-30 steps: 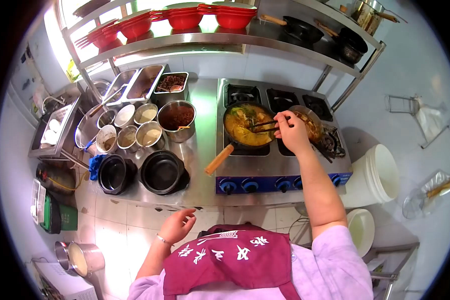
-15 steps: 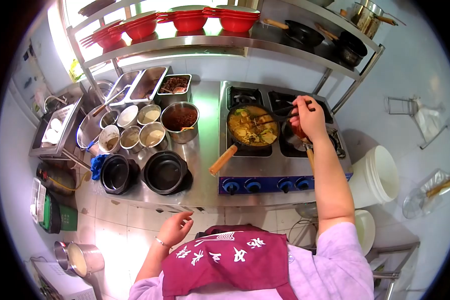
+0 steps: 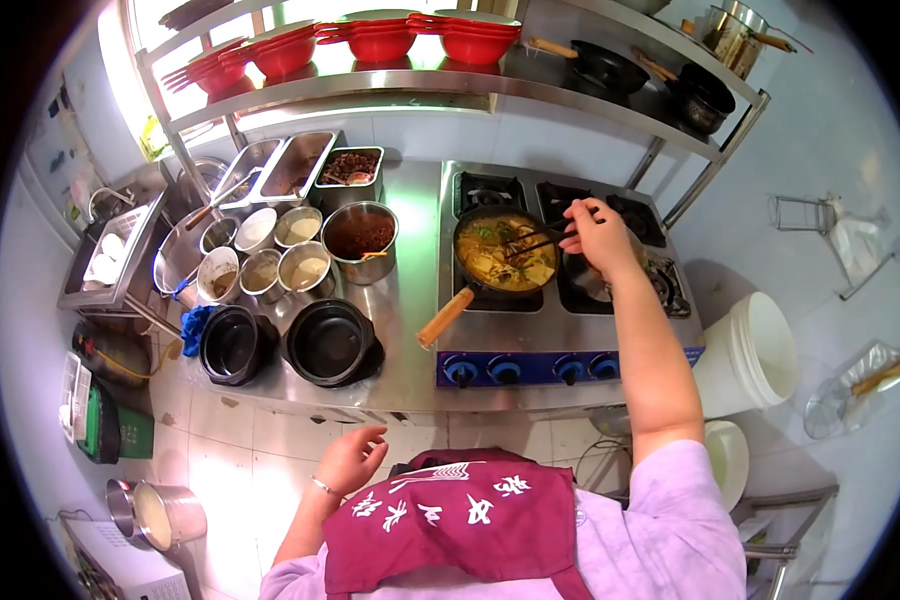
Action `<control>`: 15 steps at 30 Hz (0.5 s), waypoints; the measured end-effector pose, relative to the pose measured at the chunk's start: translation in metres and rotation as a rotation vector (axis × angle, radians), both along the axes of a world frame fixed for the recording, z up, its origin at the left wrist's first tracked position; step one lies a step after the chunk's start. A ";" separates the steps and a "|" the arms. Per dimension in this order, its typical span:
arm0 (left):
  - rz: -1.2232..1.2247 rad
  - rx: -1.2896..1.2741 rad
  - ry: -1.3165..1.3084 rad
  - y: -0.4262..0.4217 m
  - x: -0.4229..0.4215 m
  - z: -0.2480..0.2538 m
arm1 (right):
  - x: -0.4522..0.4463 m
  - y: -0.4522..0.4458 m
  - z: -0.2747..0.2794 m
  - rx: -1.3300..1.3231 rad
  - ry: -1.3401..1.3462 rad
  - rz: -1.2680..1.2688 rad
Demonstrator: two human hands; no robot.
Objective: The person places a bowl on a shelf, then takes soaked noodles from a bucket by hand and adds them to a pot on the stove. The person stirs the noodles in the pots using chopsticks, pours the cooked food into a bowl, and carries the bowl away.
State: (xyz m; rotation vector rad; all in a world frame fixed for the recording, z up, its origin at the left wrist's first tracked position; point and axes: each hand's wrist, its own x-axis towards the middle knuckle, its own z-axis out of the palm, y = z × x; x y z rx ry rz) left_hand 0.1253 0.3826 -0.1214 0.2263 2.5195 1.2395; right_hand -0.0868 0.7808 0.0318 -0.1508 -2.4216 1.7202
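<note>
Dark chopsticks (image 3: 545,240) are pinched in my right hand (image 3: 598,236), at the right of a black pan. Their tips reach into the yellow-brown food (image 3: 507,252) in this pan, whose wooden handle (image 3: 445,317) points toward the front left. The pan sits on the left burners of the steel stove (image 3: 530,335). Below my right hand a second pan (image 3: 584,277) rests on the stove, partly hidden by my hand and forearm. My left hand (image 3: 352,458) hangs in front of the counter, fingers loosely bent and apart, holding nothing.
Two black pots (image 3: 332,342) stand at the counter's front left. Behind them are a steel pot of dark red sauce (image 3: 360,236), several small containers and trays. Red bowls (image 3: 380,40) line the shelf above. A white bucket (image 3: 745,355) stands right of the stove.
The food looks stirred and rearranged. My right hand has moved up and slightly right since the first frame, with the chopsticks still held. My left hand has barely moved.
</note>
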 end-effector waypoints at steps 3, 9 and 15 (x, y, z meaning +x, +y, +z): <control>-0.005 -0.007 -0.004 0.003 0.000 0.001 | 0.013 0.014 0.017 -0.118 0.052 -0.072; -0.022 -0.006 -0.004 0.009 -0.007 -0.001 | 0.025 0.034 -0.006 -0.242 0.002 -0.123; -0.055 -0.029 -0.001 0.015 -0.011 0.004 | 0.018 0.026 -0.069 -0.327 0.028 -0.268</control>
